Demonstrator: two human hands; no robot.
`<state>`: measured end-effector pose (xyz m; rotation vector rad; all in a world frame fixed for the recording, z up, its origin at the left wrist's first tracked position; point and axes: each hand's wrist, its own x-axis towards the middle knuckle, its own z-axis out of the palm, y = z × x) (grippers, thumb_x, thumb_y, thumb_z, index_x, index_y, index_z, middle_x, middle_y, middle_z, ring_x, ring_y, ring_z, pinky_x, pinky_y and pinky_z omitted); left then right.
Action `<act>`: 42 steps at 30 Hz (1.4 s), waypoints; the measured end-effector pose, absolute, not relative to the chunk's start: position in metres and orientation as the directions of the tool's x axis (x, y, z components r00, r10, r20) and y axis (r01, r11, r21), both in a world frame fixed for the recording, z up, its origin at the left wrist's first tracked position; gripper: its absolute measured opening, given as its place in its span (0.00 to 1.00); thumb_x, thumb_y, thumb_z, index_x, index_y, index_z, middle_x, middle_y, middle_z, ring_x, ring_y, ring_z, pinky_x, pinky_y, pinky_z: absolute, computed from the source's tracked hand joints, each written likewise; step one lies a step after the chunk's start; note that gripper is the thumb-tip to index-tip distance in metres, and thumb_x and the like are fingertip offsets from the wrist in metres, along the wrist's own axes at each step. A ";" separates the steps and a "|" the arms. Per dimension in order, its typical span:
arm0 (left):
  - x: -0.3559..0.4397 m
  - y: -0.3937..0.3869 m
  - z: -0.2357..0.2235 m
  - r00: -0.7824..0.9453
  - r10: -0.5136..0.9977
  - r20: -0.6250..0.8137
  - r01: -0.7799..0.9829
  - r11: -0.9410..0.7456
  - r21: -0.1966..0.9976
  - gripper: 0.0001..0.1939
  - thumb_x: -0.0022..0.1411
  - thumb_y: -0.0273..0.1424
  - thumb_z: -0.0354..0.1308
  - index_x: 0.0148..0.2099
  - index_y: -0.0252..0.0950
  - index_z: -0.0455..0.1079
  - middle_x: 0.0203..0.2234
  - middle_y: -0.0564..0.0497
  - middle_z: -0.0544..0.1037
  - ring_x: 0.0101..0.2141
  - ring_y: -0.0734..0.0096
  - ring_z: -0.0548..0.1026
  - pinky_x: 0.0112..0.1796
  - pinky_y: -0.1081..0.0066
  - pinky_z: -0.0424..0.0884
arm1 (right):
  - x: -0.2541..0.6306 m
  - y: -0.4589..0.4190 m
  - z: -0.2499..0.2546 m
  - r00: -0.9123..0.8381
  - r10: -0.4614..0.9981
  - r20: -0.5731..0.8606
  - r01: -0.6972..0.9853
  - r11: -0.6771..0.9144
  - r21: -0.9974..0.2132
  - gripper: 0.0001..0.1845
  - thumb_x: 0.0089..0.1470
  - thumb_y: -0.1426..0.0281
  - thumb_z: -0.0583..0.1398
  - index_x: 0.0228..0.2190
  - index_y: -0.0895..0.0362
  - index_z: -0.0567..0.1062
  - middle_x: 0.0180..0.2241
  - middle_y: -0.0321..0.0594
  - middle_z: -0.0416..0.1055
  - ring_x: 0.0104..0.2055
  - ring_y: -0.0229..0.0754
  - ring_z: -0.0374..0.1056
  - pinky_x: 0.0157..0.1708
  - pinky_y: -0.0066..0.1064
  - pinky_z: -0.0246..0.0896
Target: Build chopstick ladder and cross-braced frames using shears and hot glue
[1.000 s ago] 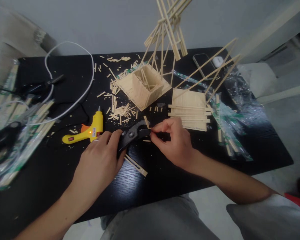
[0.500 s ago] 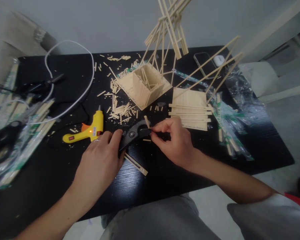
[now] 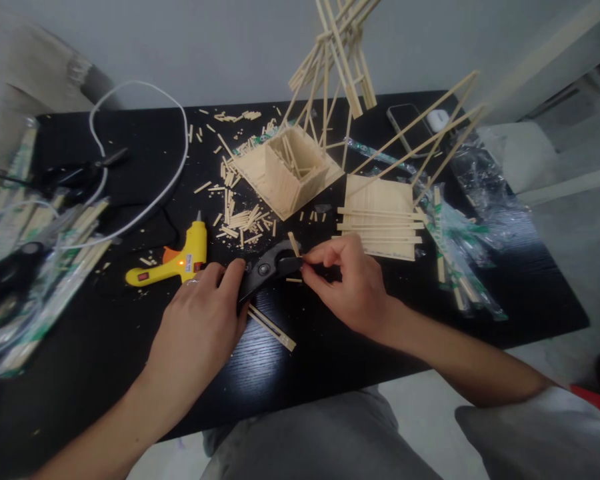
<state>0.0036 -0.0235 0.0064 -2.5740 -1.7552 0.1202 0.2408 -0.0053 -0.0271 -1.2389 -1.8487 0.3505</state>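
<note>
My left hand (image 3: 197,323) is wrapped round the handles of a black hand cutter (image 3: 264,269), whose curved jaws point right. Between those jaws stands the end of a thin wooden stick (image 3: 293,244). My right hand (image 3: 350,283) pinches the stick's other end close to the jaw tips, its fingers hiding most of it. Just below the jaws a short cut piece (image 3: 294,281) lies on the table. A narrow pair of joined sticks (image 3: 275,329) rests beneath the cutter, partly covered by my left hand.
A yellow glue gun (image 3: 173,265) with a lit light lies left of the cutter. Behind are scattered stick offcuts (image 3: 245,221), a wooden hexagonal box (image 3: 293,170) on a base and a stick frame (image 3: 325,87). Rightward lie a wooden panel (image 3: 377,195), bagged sticks (image 3: 460,267) and a phone (image 3: 410,130).
</note>
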 end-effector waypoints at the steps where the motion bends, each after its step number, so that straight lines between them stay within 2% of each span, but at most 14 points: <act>1: 0.004 -0.024 0.007 0.363 0.930 -0.053 0.928 -0.367 -0.069 0.16 0.73 0.31 0.55 0.60 0.34 0.70 0.42 0.40 0.79 0.35 0.51 0.79 0.39 0.56 0.76 | 0.241 -0.005 -0.027 -0.141 0.852 0.503 0.613 0.475 -0.632 0.16 0.62 0.75 0.66 0.40 0.48 0.63 0.35 0.35 0.78 0.34 0.44 0.79 0.33 0.34 0.75; 10: 0.006 -0.023 0.008 0.336 0.936 -0.106 0.930 -0.348 -0.121 0.18 0.68 0.20 0.51 0.57 0.35 0.71 0.40 0.43 0.79 0.34 0.53 0.80 0.39 0.57 0.76 | 0.240 -0.006 -0.027 -0.152 0.857 0.492 0.613 0.472 -0.634 0.15 0.63 0.75 0.65 0.39 0.48 0.62 0.35 0.35 0.78 0.34 0.44 0.79 0.32 0.34 0.74; 18: 0.006 -0.022 0.010 0.311 0.940 -0.140 0.940 -0.326 -0.100 0.17 0.69 0.21 0.50 0.55 0.36 0.72 0.39 0.44 0.79 0.34 0.52 0.81 0.33 0.59 0.73 | 0.241 -0.006 -0.027 -0.149 0.865 0.479 0.604 0.463 -0.649 0.16 0.62 0.75 0.65 0.39 0.49 0.63 0.34 0.36 0.79 0.35 0.45 0.80 0.33 0.34 0.74; 22: 0.003 -0.019 0.010 0.313 0.942 -0.120 0.943 -0.323 -0.079 0.16 0.70 0.23 0.52 0.56 0.36 0.72 0.42 0.42 0.80 0.36 0.51 0.81 0.35 0.58 0.74 | 0.242 -0.003 -0.029 -0.145 0.888 0.435 0.584 0.432 -0.687 0.13 0.63 0.74 0.65 0.40 0.50 0.65 0.36 0.37 0.79 0.37 0.45 0.81 0.36 0.35 0.77; 27: -0.004 -0.014 0.006 0.323 0.944 -0.069 0.946 -0.324 -0.012 0.15 0.72 0.29 0.55 0.59 0.36 0.72 0.42 0.42 0.80 0.35 0.51 0.81 0.32 0.60 0.73 | 0.246 0.005 -0.028 -0.203 0.880 0.429 0.538 0.466 -0.702 0.10 0.67 0.72 0.66 0.45 0.50 0.70 0.39 0.36 0.82 0.40 0.45 0.83 0.40 0.34 0.77; 31: -0.010 -0.011 0.004 0.308 0.950 0.043 0.949 -0.310 0.056 0.14 0.74 0.35 0.55 0.57 0.37 0.75 0.43 0.42 0.79 0.35 0.54 0.81 0.30 0.62 0.71 | 0.252 0.012 -0.029 -0.273 0.875 0.401 0.636 0.477 -0.607 0.08 0.66 0.75 0.67 0.43 0.52 0.75 0.37 0.38 0.82 0.39 0.46 0.81 0.41 0.38 0.75; 34: -0.012 -0.009 0.003 0.293 0.951 0.101 0.942 -0.305 0.140 0.16 0.76 0.41 0.55 0.56 0.37 0.76 0.39 0.45 0.78 0.34 0.55 0.80 0.32 0.61 0.72 | 0.255 0.016 -0.034 -0.348 0.873 0.342 0.699 0.484 -0.526 0.05 0.66 0.76 0.66 0.40 0.54 0.77 0.35 0.41 0.81 0.38 0.49 0.77 0.40 0.40 0.73; 38: -0.011 -0.008 0.001 0.310 0.940 0.141 0.908 -0.336 0.249 0.22 0.76 0.50 0.54 0.48 0.36 0.76 0.36 0.46 0.79 0.35 0.56 0.81 0.36 0.62 0.73 | 0.254 0.020 -0.039 -0.415 0.858 0.302 0.709 0.513 -0.484 0.05 0.68 0.75 0.64 0.37 0.55 0.79 0.36 0.43 0.81 0.41 0.51 0.74 0.45 0.45 0.73; 42: -0.010 -0.008 0.002 0.283 0.956 0.076 0.919 -0.293 0.264 0.29 0.74 0.57 0.50 0.40 0.36 0.73 0.31 0.46 0.79 0.33 0.55 0.80 0.35 0.61 0.70 | 0.253 0.020 -0.034 -0.390 0.842 0.373 0.675 0.537 -0.506 0.06 0.67 0.77 0.64 0.37 0.56 0.80 0.37 0.45 0.81 0.42 0.51 0.74 0.46 0.45 0.73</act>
